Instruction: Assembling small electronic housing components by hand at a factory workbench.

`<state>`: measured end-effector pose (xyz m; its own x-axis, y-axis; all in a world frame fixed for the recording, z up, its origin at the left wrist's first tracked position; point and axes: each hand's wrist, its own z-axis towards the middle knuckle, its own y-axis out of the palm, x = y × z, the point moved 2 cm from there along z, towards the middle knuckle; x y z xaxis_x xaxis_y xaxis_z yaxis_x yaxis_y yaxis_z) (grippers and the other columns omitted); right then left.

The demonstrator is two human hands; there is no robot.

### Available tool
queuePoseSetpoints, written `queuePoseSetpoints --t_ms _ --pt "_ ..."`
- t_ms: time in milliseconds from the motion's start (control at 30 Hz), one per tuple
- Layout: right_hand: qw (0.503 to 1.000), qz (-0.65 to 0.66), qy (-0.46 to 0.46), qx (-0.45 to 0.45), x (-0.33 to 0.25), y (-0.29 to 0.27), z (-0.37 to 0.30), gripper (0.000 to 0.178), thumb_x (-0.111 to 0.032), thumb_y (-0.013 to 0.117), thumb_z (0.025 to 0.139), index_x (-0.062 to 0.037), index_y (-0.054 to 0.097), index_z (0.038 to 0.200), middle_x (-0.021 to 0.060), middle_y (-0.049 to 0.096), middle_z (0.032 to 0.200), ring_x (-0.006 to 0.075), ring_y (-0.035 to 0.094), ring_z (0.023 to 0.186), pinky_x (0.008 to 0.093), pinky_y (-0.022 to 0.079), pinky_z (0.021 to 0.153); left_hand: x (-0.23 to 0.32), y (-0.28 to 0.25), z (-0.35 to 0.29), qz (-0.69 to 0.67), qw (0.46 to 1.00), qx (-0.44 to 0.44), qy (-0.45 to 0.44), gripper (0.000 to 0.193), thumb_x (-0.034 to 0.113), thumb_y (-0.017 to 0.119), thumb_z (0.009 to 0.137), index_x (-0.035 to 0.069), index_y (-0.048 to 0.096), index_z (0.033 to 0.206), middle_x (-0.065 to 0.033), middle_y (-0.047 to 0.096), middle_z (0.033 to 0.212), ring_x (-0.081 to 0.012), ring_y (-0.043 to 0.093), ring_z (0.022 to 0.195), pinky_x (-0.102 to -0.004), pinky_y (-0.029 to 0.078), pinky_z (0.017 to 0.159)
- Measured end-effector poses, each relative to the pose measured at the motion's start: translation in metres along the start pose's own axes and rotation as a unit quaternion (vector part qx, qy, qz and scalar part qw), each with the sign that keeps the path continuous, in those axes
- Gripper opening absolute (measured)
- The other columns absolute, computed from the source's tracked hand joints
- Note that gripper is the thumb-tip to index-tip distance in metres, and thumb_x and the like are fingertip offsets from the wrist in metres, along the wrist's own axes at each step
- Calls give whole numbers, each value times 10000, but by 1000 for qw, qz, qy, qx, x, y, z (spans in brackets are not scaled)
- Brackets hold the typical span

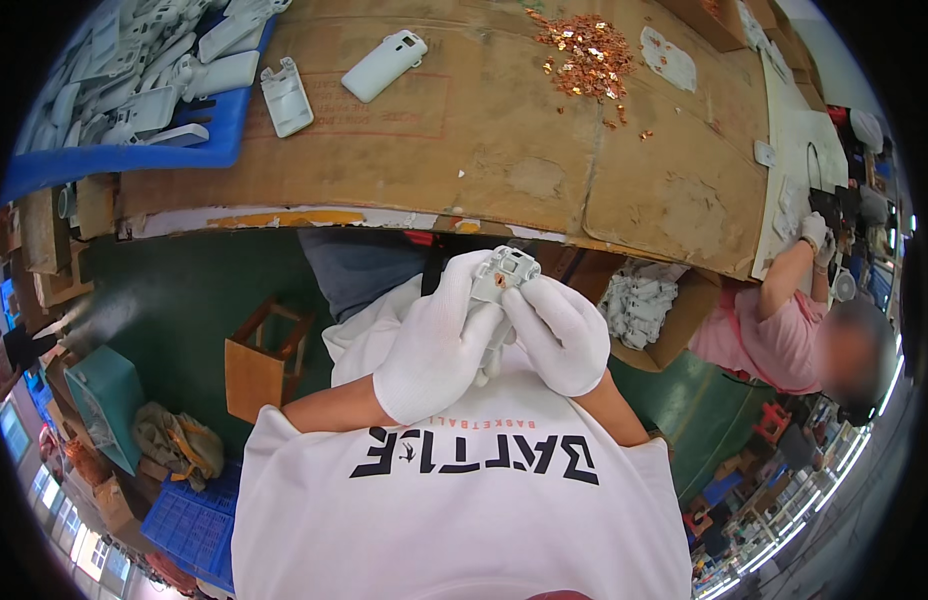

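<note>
In front of my chest, my left hand (436, 345), in a white knit glove, is closed around a white plastic housing (512, 262). A small copper-coloured metal clip (501, 281) sits in the housing's exposed inner side. My right hand (562, 338), gloved the same way, is closed against the other side, thumb and fingertips pressed to the housing beside the clip. The gloves hide the lower part of the housing. Beyond my hands, two similar pieces lie on the bench: an open shell (287, 98) and a longer casing (385, 66).
The cardboard-covered bench (514, 180) carries a heap of copper clips (591, 57). A blue bin (229, 130) full of white housings stands far left. Below the bench edge, a carton (684, 335) holds more white parts. A wooden stool (254, 372) is at left; a co-worker (774, 320) sits at right.
</note>
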<state>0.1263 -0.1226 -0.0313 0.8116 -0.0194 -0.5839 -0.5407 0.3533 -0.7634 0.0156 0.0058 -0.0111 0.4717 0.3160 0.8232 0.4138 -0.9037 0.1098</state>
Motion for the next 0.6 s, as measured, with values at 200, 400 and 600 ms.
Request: queuePoseSetpoints --t_ms 200,400,600 --pt "999 33 29 -12 -1 4 5 362 -37 674 718 32 657 1073 134 601 1018 288 622 871 330 530 669 -8 -1 -1 48 997 27 56 357 71 427 956 65 362 1307 -90 625 747 -163 599 531 -304 470 500" --pt "999 6 11 -36 -3 2 8 384 -33 661 702 46 649 1079 137 601 985 292 615 859 337 526 677 -4 -4 -2 95 994 35 42 366 58 442 936 46 406 1300 -141 656 899 -236 660 725 -331 503 676" --pt "1000 6 -1 -1 -7 -2 11 374 -32 644 715 45 632 1081 157 602 935 297 605 808 328 511 637 -2 -3 -3 102 994 21 33 376 84 455 926 62 411 1299 -159 667 888 -305 675 783 -364 506 690"
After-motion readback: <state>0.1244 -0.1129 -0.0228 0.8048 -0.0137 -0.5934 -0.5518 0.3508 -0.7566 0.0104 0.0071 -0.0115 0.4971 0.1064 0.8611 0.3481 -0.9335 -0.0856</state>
